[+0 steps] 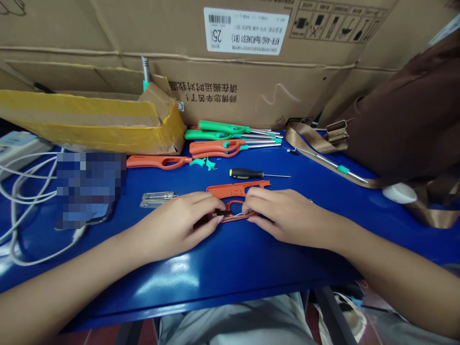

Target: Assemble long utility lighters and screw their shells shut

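Observation:
An orange plastic lighter shell half (pixel 235 197) lies open on the blue table (pixel 223 258), with thin wires and a metal part inside it. My left hand (pixel 183 223) pinches the shell's left end, fingers closed on it. My right hand (pixel 278 213) pinches the shell's right side, fingertips pressed on the inner parts. A black-and-yellow screwdriver (pixel 251 174) lies just behind the shell. A clear fuel cartridge (pixel 156 199) rests by my left hand.
Behind lie several green and orange long-nosed lighters (pixel 230 139), another orange shell half (pixel 158 162) and small teal triggers (pixel 204 164). A yellow-taped carton (pixel 89 122) stands at the back left, white cables (pixel 25 201) at the left, a brown bag (pixel 406 110) with its strap at the right.

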Tool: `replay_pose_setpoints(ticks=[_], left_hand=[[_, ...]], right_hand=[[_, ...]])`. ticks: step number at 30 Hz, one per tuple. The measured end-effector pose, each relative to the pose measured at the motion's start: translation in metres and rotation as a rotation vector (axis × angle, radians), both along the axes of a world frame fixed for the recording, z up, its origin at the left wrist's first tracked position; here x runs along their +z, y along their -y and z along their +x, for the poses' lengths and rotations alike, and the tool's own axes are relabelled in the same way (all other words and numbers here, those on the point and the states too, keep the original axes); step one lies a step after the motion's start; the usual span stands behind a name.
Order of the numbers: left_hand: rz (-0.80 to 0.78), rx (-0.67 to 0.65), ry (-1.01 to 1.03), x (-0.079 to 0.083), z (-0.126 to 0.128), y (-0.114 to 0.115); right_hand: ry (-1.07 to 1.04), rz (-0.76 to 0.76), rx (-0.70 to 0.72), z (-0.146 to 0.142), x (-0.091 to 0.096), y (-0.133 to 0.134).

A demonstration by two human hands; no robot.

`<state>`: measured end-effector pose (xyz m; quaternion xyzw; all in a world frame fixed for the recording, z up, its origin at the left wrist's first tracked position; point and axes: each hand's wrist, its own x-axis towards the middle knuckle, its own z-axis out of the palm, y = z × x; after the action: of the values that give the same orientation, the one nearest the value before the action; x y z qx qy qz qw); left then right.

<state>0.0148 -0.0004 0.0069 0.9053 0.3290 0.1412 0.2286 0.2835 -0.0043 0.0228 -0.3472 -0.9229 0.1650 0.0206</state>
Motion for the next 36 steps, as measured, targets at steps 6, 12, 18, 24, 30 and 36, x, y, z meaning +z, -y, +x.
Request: replay_pose_setpoints(ticks=[6,12,18,24,30,36], left_hand=[[-0.003,-0.005,0.003,-0.0014,-0.0003,-0.0005],[0.003,-0.003,0.005,-0.0026,-0.0017,0.0000],[0.007,0.016,0.001,-0.0028,-0.0003,0.0008],[0.000,0.062,0.014,-0.0044,0.0013,-0.0008],[-0.001,0.067,0.014,-0.0042,0.0007,-0.0005],[0.001,0.064,0.016,-0.0013,0.0013,0.0014]], right_hand=[[-0.082,-0.055,-0.045,0.0001,-0.0017,-0.0022],[-0.126,-0.073,-0.059,0.0004,-0.0037,-0.0037],[-0.110,-0.015,-0.039,0.0008,-0.0050,-0.0011],[-0.091,0.005,-0.040,-0.0025,-0.0045,0.0003],[-0.106,-0.061,-0.077,-0.0031,-0.0049,-0.0013],[-0.126,-0.087,-0.075,-0.0023,-0.0054,-0.0023]])
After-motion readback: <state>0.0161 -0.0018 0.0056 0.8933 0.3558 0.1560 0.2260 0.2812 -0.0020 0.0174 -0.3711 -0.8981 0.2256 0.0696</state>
